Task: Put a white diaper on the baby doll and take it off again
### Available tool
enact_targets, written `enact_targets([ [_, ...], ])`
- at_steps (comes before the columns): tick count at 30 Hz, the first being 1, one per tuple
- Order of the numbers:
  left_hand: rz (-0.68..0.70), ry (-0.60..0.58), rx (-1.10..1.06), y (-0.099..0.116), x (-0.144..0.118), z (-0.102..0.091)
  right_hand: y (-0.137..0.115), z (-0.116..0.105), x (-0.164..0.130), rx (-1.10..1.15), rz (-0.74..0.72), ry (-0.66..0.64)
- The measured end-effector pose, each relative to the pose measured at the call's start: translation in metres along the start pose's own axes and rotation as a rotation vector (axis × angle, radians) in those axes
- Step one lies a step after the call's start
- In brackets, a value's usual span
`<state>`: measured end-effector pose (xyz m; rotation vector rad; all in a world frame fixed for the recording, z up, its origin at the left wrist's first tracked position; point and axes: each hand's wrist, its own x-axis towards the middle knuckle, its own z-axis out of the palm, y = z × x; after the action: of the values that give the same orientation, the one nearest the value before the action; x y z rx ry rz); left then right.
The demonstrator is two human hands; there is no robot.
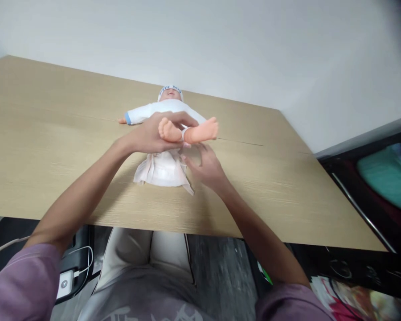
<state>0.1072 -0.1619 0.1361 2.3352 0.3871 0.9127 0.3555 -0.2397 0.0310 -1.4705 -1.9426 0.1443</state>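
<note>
Two hands worked apart: the left hand (153, 136) gripped the doll (167, 109)'s raised legs (190, 131), the right hand (205, 167), open at four o'clock, touched the half-placed cloth (162, 171) on the desk (53, 133).

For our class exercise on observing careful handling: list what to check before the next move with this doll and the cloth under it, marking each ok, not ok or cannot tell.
1. Left hand grips the doll's legs and lifts them: ok.
2. Doll lies on its back on the table: ok.
3. White cloth lies below the raised legs: ok.
4. Right hand rests at the cloth's edge: ok.
5. Cloth spread flat: not ok, bunched.
6. Cloth reaches under the doll's hips: cannot tell.
</note>
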Motion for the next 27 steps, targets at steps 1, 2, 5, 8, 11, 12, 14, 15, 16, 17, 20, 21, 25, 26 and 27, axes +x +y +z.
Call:
enact_targets([
  [1, 0.008, -0.011, 0.001, -0.003, -0.005, 0.003, -0.006, -0.006, -0.012, 0.027, -0.005, 0.038],
  [2, 0.017, -0.025, 0.009, -0.005, -0.010, 0.007, -0.014, -0.011, -0.022, 0.057, -0.015, 0.063],
  [5, 0.047, -0.057, 0.079, -0.008, -0.022, 0.016, -0.037, -0.013, -0.033, 0.120, -0.079, 0.096],
  [8, 0.076, -0.071, 0.116, -0.007, -0.030, 0.020, -0.049, -0.007, -0.026, 0.178, -0.124, 0.069],
  [11, 0.071, -0.098, 0.150, -0.004, -0.043, 0.014, -0.045, -0.009, -0.017, 0.252, -0.158, 0.041],
  [12, 0.060, -0.105, 0.186, -0.005, -0.050, 0.009, -0.040, -0.011, -0.017, 0.268, -0.177, 0.034],
  [14, 0.031, -0.131, 0.269, -0.009, -0.068, -0.003, -0.028, -0.019, -0.020, 0.261, -0.218, -0.005],
  [15, 0.020, -0.153, 0.299, -0.013, -0.078, -0.010, -0.021, -0.022, -0.023, 0.236, -0.234, -0.034],
  [16, 0.008, -0.181, 0.316, -0.018, -0.088, -0.016, -0.014, -0.025, -0.027, 0.201, -0.250, -0.069],
  [17, -0.003, -0.211, 0.320, -0.023, -0.098, -0.021, -0.006, -0.026, -0.031, 0.166, -0.271, -0.101],
  [20, -0.024, -0.278, 0.336, -0.039, -0.120, -0.031, 0.016, -0.020, -0.042, 0.082, -0.345, -0.145],
  [21, -0.025, -0.289, 0.352, -0.043, -0.125, -0.032, 0.023, -0.015, -0.045, 0.065, -0.365, -0.142],
  [25, 0.019, -0.325, 0.458, -0.052, -0.134, -0.029, 0.039, 0.002, -0.050, 0.005, -0.406, -0.105],
  [26, 0.040, -0.332, 0.489, -0.053, -0.135, -0.028, 0.041, 0.005, -0.050, -0.005, -0.419, -0.100],
  [27, 0.061, -0.339, 0.519, -0.054, -0.137, -0.026, 0.042, 0.006, -0.050, -0.014, -0.432, -0.095],
])
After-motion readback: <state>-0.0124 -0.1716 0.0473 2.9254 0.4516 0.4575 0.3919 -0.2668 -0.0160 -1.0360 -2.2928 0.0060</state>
